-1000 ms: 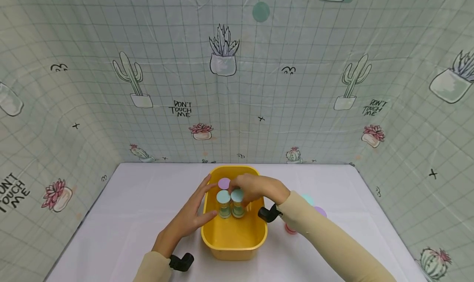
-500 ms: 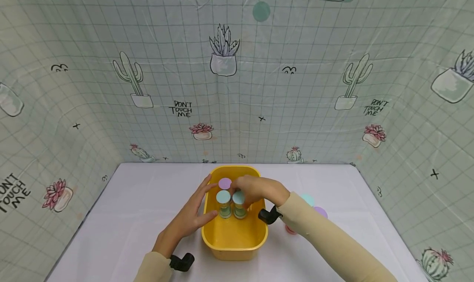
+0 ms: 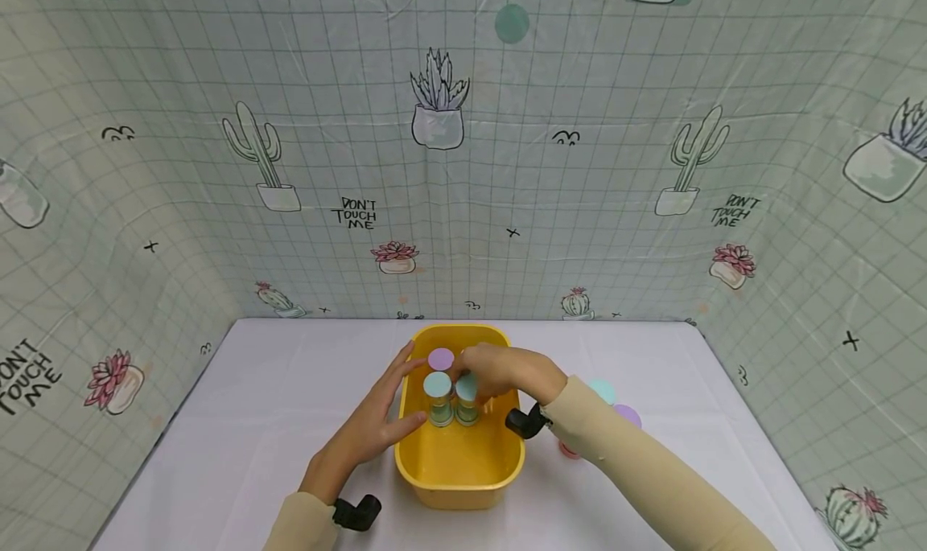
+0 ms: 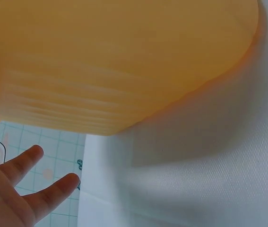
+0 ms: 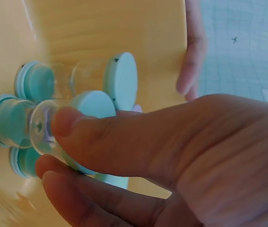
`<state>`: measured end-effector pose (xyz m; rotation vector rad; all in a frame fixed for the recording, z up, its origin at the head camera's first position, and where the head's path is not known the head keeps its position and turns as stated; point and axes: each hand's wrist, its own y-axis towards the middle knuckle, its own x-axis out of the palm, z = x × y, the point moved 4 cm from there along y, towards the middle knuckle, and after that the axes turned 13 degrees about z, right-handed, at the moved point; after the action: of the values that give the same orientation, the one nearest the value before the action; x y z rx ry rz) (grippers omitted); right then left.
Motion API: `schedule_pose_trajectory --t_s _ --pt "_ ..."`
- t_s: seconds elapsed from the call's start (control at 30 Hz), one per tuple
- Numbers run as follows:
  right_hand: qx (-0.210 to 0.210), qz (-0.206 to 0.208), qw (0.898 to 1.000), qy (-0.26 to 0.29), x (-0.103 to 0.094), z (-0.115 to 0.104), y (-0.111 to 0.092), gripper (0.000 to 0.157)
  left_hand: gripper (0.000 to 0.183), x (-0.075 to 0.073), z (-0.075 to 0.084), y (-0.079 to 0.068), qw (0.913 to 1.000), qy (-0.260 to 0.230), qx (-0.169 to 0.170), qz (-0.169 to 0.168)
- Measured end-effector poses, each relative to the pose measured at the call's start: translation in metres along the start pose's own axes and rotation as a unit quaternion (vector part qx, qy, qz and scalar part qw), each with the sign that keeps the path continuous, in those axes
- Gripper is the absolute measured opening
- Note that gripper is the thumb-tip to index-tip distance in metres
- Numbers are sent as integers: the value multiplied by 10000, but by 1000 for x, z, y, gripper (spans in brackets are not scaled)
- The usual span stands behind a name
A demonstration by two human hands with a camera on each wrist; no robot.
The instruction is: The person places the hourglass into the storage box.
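Inside the yellow tub [image 3: 463,462], teal-capped sand timers stand together. My right hand [image 3: 503,370] reaches in over the right rim and pinches one sand timer [image 3: 467,413] between thumb and fingers; in the right wrist view its clear waist [image 5: 41,125] shows by the thumb. Beside it stands another teal sand timer [image 3: 438,386], with a purple-capped one [image 3: 440,359] behind. My left hand [image 3: 369,422] lies at the tub's left rim, thumb and index finger reaching over the edge. In the left wrist view its spread fingers [image 4: 53,194] are straight, outside the tub wall.
Right of the tub, partly behind my right sleeve, are a teal cap [image 3: 603,390], a purple cap [image 3: 627,414] and a red piece [image 3: 569,449]. The white table [image 3: 290,366] ends at a printed grid cloth [image 3: 463,277] at the back and sides.
The pinched sand timer has shifted very slightly inside the tub. Both hands stay almost still.
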<state>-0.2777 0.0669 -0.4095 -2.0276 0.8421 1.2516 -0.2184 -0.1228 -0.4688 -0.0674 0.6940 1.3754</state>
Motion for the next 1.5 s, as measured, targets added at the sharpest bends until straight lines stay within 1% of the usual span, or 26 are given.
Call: schedule_pose_trajectory --t_s 0.17,0.23,0.33,0.43,0.53,0.63,0.7,0.77,0.9,1.0,1.1,1.27,1.4,1.5 --pt "-14 89 9999 -67 -4 -2 -1 37 69 0 0 0 10000 46 -3 -4" --pt "-65 116 9999 11 -7 -2 -3 36 70 -1 0 0 10000 46 -3 -6" --pt "-163 200 9992 313 -14 -1 -6 35 70 -1 1 0 10000 34 2 -22" --pt "-295 415 9962 702 -25 2 -13 36 69 -1 1 1 10000 29 8 -40" --pt "-279 690 9900 1198 -38 6 -23 38 70 -1 1 1 10000 42 -14 -53" --pt "-210 1013 9804 1676 -48 13 -35 41 71 -1 0 1 9999 76 -76 -53" --pt "-159 1296 9735 1880 -53 19 -45 44 71 0 -1 1 9999 101 -102 -42" --pt "-156 1588 9674 1965 -56 25 -55 47 71 0 -1 1 9999 114 -108 -19" --pt "-209 2107 9589 1887 -53 41 -73 48 70 1 -2 1 9999 125 -104 24" --pt "-124 2369 9573 1652 -47 54 -87 50 70 2 -1 0 9999 126 -112 34" --pt "66 2533 9574 1387 -42 67 -104 54 70 2 -1 0 9999 123 -109 41" --pt "324 2589 9595 1061 -35 90 -132 65 70 2 0 0 9999 94 -108 50" --pt "516 2479 9628 940 -30 107 -152 74 70 2 1 0 9999 64 -107 41" --pt "577 2366 9652 955 -26 117 -165 78 69 2 0 0 9999 83 -82 37"
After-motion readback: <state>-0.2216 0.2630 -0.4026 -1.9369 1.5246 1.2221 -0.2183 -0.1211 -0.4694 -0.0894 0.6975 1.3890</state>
